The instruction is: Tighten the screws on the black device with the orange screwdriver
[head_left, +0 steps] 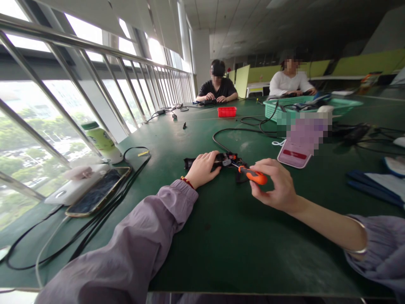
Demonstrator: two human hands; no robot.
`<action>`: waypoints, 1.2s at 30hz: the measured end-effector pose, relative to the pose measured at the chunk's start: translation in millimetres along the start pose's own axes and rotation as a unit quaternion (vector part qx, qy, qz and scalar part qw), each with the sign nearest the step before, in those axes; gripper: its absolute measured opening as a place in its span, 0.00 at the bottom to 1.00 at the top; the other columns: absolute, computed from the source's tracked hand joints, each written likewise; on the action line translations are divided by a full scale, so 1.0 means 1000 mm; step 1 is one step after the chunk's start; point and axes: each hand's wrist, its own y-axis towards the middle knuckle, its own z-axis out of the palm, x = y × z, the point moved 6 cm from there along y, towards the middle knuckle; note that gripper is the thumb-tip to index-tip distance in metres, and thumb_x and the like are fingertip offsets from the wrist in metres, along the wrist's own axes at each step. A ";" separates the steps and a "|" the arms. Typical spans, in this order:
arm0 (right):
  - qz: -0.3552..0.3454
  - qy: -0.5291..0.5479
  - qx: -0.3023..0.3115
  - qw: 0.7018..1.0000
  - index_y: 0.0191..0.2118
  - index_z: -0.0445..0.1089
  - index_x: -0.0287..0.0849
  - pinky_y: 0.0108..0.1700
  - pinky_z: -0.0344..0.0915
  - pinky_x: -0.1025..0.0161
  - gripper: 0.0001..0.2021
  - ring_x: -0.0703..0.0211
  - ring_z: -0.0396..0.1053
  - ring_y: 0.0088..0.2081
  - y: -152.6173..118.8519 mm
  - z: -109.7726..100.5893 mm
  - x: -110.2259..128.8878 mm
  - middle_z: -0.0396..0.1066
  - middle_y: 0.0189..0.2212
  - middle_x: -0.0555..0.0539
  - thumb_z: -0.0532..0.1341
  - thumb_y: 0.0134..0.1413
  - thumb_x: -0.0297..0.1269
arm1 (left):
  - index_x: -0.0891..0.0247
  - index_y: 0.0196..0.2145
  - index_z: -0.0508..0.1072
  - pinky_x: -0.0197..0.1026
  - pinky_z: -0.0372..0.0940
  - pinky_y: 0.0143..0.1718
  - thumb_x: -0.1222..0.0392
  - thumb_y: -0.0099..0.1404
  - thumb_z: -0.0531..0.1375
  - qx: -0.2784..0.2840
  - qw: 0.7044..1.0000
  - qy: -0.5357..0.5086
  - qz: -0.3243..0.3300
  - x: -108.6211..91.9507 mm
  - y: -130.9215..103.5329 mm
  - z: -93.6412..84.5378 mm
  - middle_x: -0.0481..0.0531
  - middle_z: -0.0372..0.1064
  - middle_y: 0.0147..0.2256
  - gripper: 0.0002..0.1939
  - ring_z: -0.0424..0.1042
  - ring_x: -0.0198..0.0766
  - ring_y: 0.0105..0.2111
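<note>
Under my left hand (205, 169) lies a black corded device (190, 163), a tube-like body whose right end shows small inner parts, a grey piece and some red. My left fingers are closed over its middle and hold it against the table; the part beneath the palm is hidden. In my right hand (278, 185) is a screwdriver (257, 176) with an orange and dark grey handle, pinched between thumb and fingers. Its shaft points left to the device's right end; whether the tip touches a screw is too small to tell. A black cable (217, 137) curves away behind the device.
On the green table (221, 253) a phone (98, 192), a white case and a green-capped bottle (103, 141) stand left. Behind are a red tray (227, 112) and a green basket (272, 110). A pink phone (294, 156) lies right. Two people sit across.
</note>
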 end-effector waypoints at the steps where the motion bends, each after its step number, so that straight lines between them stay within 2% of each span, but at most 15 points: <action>1: -0.004 -0.004 0.007 1.000 0.44 0.62 0.42 0.34 0.69 0.57 0.18 0.55 0.69 0.32 0.000 0.001 0.001 0.70 0.29 0.47 0.62 0.43 0.29 | 0.65 0.51 0.58 0.45 0.60 0.47 0.56 0.62 0.52 0.000 1.000 0.000 0.000 0.000 0.000 0.000 0.57 0.68 0.43 0.21 0.68 0.44 0.44; 5: 0.011 -0.012 0.034 0.999 0.41 0.63 0.43 0.35 0.69 0.59 0.15 0.58 0.69 0.28 0.000 0.003 -0.001 0.71 0.26 0.50 0.62 0.45 0.32 | 0.65 0.51 0.58 0.45 0.61 0.47 0.56 0.62 0.53 -0.004 1.000 0.003 0.000 0.000 0.000 0.000 0.56 0.68 0.43 0.21 0.68 0.44 0.44; 8: 0.027 -0.010 0.010 1.000 0.45 0.62 0.41 0.34 0.70 0.59 0.19 0.58 0.69 0.29 -0.003 0.002 -0.004 0.71 0.30 0.46 0.62 0.45 0.31 | 0.65 0.51 0.58 0.45 0.61 0.47 0.56 0.62 0.53 -0.004 1.000 0.003 -0.001 -0.001 0.000 0.000 0.56 0.69 0.42 0.21 0.68 0.44 0.44; 11: 0.014 -0.007 -0.014 1.000 0.48 0.60 0.41 0.35 0.70 0.57 0.22 0.54 0.70 0.33 -0.004 0.000 -0.004 0.71 0.33 0.44 0.62 0.44 0.30 | 0.66 0.51 0.58 0.45 0.61 0.47 0.55 0.62 0.53 -0.003 1.000 0.005 -0.004 0.000 0.000 0.000 0.56 0.69 0.42 0.21 0.68 0.44 0.44; 17: -0.008 -0.010 0.048 0.999 0.42 0.63 0.45 0.35 0.70 0.58 0.15 0.58 0.70 0.29 -0.001 0.006 0.001 0.70 0.24 0.52 0.62 0.45 0.32 | 0.66 0.51 0.59 0.44 0.61 0.47 0.56 0.62 0.53 -0.007 1.000 0.008 -0.001 -0.001 0.000 0.000 0.56 0.68 0.42 0.21 0.68 0.43 0.44; 19: 0.007 -0.010 0.043 0.999 0.42 0.63 0.44 0.34 0.70 0.59 0.15 0.58 0.70 0.29 -0.001 0.005 -0.001 0.71 0.26 0.50 0.62 0.45 0.32 | 0.66 0.51 0.59 0.44 0.61 0.47 0.56 0.62 0.53 -0.006 1.000 0.008 -0.002 -0.001 0.000 0.000 0.56 0.68 0.42 0.21 0.68 0.43 0.43; 24: 0.016 0.004 -0.003 1.000 0.49 0.60 0.42 0.33 0.70 0.58 0.22 0.56 0.70 0.33 -0.003 0.001 -0.003 0.71 0.34 0.45 0.61 0.45 0.30 | 0.65 0.51 0.58 0.45 0.61 0.47 0.55 0.62 0.53 -0.005 1.000 0.003 -0.003 0.000 0.000 0.000 0.56 0.68 0.42 0.20 0.68 0.43 0.44; 30: 0.011 -0.015 0.040 0.999 0.41 0.63 0.45 0.35 0.70 0.58 0.13 0.58 0.70 0.28 0.000 0.005 0.000 0.71 0.27 0.50 0.61 0.46 0.33 | 0.65 0.50 0.59 0.45 0.61 0.47 0.55 0.62 0.53 -0.007 1.000 0.004 -0.002 0.000 0.000 0.000 0.56 0.68 0.42 0.20 0.68 0.43 0.43; 36: 0.026 -0.001 -0.005 1.000 0.49 0.59 0.43 0.34 0.70 0.58 0.22 0.55 0.70 0.33 -0.004 0.001 -0.005 0.71 0.34 0.45 0.60 0.45 0.30 | 0.67 0.51 0.59 0.45 0.61 0.47 0.55 0.62 0.53 -0.002 1.000 0.007 -0.006 -0.001 0.000 -0.001 0.56 0.69 0.42 0.21 0.68 0.44 0.43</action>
